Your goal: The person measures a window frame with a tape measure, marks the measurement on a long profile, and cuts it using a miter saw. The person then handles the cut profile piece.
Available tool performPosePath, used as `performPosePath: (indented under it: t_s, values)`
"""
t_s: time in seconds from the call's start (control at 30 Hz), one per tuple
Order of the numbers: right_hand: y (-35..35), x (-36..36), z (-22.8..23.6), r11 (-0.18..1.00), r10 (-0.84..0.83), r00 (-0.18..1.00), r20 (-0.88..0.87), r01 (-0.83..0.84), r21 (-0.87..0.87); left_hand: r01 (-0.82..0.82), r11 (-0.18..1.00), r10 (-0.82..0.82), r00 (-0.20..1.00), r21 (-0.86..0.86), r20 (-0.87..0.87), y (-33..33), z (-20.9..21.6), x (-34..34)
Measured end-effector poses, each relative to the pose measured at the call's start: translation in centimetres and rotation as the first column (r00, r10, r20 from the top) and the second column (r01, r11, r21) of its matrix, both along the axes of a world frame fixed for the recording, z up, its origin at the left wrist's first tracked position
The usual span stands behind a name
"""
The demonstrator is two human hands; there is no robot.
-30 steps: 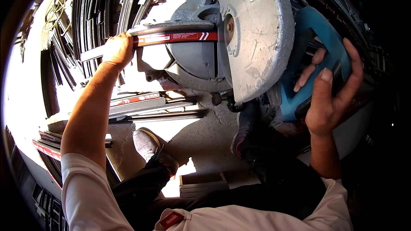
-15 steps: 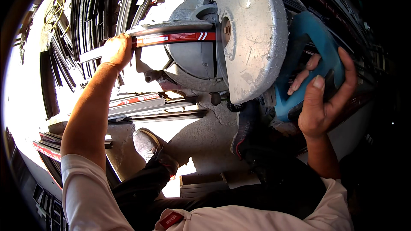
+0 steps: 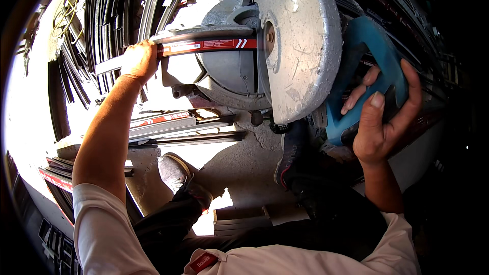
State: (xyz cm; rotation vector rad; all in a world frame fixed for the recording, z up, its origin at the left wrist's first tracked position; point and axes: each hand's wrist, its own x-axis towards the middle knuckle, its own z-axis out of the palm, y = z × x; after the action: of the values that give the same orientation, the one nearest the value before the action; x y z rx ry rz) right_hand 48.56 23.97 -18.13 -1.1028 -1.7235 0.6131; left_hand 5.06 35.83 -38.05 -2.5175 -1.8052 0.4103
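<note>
A miter saw stands before me, its round, scuffed grey blade guard hiding the blade. Across the grey saw base lies a long, thin profile strip with a red and white label. My left hand is closed around this strip, left of the base. On the right, my right hand grips the teal saw handle. Some of its fingers pass through the handle opening, while the thumb and one finger stretch along the outside. The strip's right end disappears behind the guard.
Many dark profiles lie at the far left, near a yellow cord. More strips lie on the floor before the saw, and a labelled bundle is at lower left. My shoe stands close by. The right side is deeply shadowed.
The teal handle and my right hand have shifted very slightly left and toward me. My left hand and the strip look unmoved.
</note>
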Motion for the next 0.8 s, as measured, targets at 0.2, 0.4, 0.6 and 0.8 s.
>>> performPosePath:
  t_s: [0.2, 0.4, 0.6, 0.8]
  values:
    - [-0.23, -0.18, 0.23, 1.000, -0.012, 1.000, -0.019, 0.012, -0.020, 0.001, 1.000, -0.002, 1.000, 0.015, 0.002, 0.04, -0.21, -0.20]
    - [-0.43, -0.24, 0.11, 0.999, -0.016, 0.999, -0.040, 0.014, -0.032, 0.001, 1.000, -0.001, 1.000, 0.002, 0.008, 0.10, 0.08, 0.05]
    - [-0.63, -0.40, 0.19, 0.998, -0.013, 0.997, -0.081, 0.007, -0.067, -0.009, 1.000, 0.009, 1.000, -0.019, -0.012, 0.10, 0.20, 0.01]
    - [-0.67, -0.18, 0.28, 0.998, 0.002, 0.997, -0.077, -0.008, -0.068, 0.011, 1.000, -0.011, 1.000, 0.014, 0.017, 0.18, -0.26, -0.18]
